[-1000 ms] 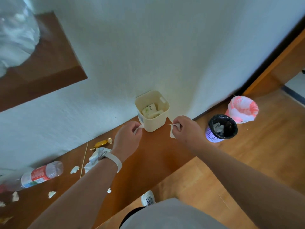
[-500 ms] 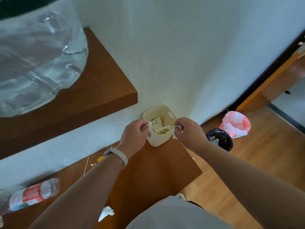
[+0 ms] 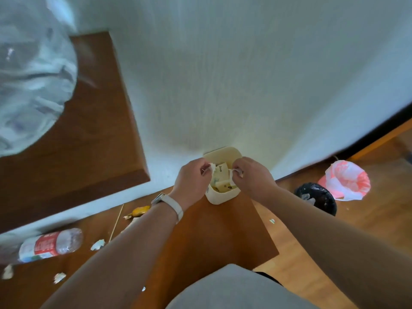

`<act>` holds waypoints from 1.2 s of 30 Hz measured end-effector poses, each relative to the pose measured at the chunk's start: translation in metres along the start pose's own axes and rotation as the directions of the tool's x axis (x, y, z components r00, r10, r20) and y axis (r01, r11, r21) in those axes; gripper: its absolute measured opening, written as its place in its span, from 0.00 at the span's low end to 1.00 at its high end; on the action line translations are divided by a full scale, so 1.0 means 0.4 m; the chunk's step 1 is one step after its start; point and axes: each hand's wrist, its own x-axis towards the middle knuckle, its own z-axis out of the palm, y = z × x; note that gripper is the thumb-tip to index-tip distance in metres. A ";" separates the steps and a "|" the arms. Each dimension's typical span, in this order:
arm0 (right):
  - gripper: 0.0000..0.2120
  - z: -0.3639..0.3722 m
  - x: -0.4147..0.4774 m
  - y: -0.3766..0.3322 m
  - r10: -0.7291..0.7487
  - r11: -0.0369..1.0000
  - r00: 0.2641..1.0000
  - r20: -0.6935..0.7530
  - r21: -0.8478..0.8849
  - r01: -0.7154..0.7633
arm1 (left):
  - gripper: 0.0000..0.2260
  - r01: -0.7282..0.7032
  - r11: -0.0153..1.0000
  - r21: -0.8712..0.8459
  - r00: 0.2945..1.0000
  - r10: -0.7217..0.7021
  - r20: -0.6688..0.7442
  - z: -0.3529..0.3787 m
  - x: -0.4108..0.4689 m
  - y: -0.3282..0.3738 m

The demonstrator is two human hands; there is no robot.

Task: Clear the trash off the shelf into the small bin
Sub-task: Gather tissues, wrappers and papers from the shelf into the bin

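The left hand point(image 3: 192, 179) reaches in from the lower left, a pale band point(image 3: 172, 205) on its wrist, its fingers pinched together on a small white scrap point(image 3: 212, 167) held over the left rim of the bin point(image 3: 223, 175). The right hand point(image 3: 252, 177) comes in from the lower right, its fingers likewise clamped on a second white scrap point(image 3: 236, 171) at the bin's right rim. The bin, small and cream, stands at the right end of the brown shelf point(image 3: 211, 233), against the white wall point(image 3: 245, 74), and holds 2 or 3 pale cartons. Trash lies along the shelf to the left: 1 plastic bottle point(image 3: 48, 245) with a red label on its side, 1 thin wooden stick point(image 3: 117, 221), 1 yellow wrapper point(image 3: 137, 212) and 4 small white bits, among them 1 point(image 3: 97, 244) near the stick's lower end. Above, at the left, a second brown shelf point(image 3: 89, 134) carries a large clear jug point(image 3: 31, 74), blurred. Past the shelf's right edge is a wooden floor point(image 3: 379, 230), where 1 black-lined basket point(image 3: 317, 198) stands just beside 1 pink-and-white bag point(image 3: 345, 180).
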 end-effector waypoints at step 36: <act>0.22 0.215 -0.068 -0.213 -0.728 0.537 0.505 0.464 -0.071 0.840 | 0.20 0.421 0.764 0.490 0.905 -0.314 -0.289 -0.048 -0.500 -0.303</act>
